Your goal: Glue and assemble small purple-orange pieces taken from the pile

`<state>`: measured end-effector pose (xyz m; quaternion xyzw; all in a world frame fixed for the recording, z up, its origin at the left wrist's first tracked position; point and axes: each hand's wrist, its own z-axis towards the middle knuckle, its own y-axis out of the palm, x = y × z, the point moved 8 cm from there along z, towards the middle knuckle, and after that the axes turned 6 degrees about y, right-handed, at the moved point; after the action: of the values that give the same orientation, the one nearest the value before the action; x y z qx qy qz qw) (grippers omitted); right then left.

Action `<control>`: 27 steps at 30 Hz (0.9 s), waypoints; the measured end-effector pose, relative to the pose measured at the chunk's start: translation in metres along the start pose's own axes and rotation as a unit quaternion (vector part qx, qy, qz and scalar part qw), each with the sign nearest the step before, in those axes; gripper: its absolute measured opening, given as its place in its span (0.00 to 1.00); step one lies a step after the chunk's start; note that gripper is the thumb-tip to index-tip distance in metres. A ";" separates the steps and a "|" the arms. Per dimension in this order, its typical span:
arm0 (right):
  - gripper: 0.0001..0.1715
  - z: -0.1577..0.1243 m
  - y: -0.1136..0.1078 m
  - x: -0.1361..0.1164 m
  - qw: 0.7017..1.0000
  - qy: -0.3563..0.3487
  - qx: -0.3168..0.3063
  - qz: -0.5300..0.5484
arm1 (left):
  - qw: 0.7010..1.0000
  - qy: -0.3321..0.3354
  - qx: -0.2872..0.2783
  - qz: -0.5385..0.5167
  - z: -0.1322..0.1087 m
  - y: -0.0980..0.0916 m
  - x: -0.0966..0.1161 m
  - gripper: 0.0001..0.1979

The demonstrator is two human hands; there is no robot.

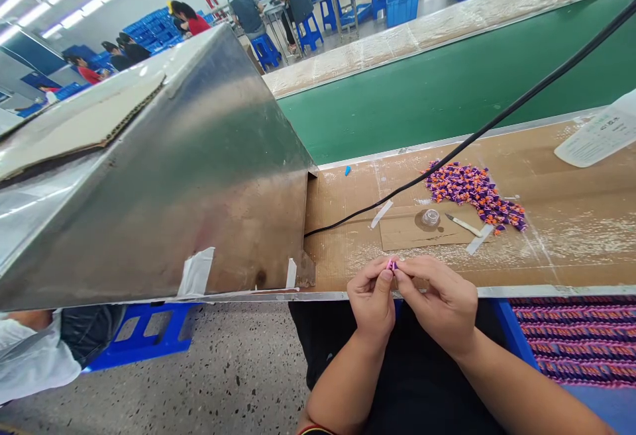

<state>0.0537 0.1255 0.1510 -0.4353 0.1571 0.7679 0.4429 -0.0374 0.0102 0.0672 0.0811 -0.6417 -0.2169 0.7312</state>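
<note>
My left hand [372,296] and my right hand [440,299] meet at the front edge of the bench. Between their fingertips is a small pink and purple piece [391,265], pinched from both sides; the fingers cover most of it. Beyond my hands lies a piece of cardboard [397,230] with a small clear round dish [430,218] and a light-handled knife [464,225] on it. Behind that spreads a heap of small purple, pink and orange pieces [467,187].
A metal housing [238,177] stands at the left. A black cable [477,127] crosses above the bench. Past it runs a green conveyor belt [447,91]. A white plastic container [601,132] is at right. A blue crate [519,336] beside me holds rows of colourful pieces. People sit farther back.
</note>
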 end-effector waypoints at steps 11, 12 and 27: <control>0.13 0.002 -0.003 -0.002 1.000 -0.018 -0.017 0.010 | 0.976 0.153 -0.141 0.065 -0.002 0.009 0.031 0.11; 0.13 0.002 -0.003 -0.002 1.000 -0.018 -0.017 0.010 | 0.973 0.161 -0.150 0.068 -0.003 0.009 0.032 0.12; 0.10 0.007 -0.007 -0.004 0.999 -0.003 -0.032 0.012 | 0.933 0.271 -0.176 0.159 -0.007 0.015 0.049 0.17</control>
<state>0.0561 0.1315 0.1592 -0.4452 0.1362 0.7788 0.4203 -0.0232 0.0019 0.1158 -0.0963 -0.3755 -0.1770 0.9046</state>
